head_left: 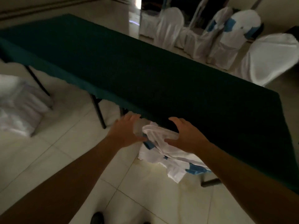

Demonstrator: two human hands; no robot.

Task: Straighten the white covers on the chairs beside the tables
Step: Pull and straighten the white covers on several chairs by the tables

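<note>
Stretching across most of your view, the green table (137,65) is your landmark. Beyond its far edge, four covered chairs (268,62) look smooth and draped, so that side seems done. Off its left end another white-covered chair (19,104) is too blurred to judge. At its near edge, the chair you are working on wears a bunched, twisted white cover (163,152) with a blue sash (196,170); that one is left. Your left hand (127,131) and right hand (184,136) are spread wide, fingers slightly curved, at the chair's top either side of the bunched cloth. No containers show.
</note>
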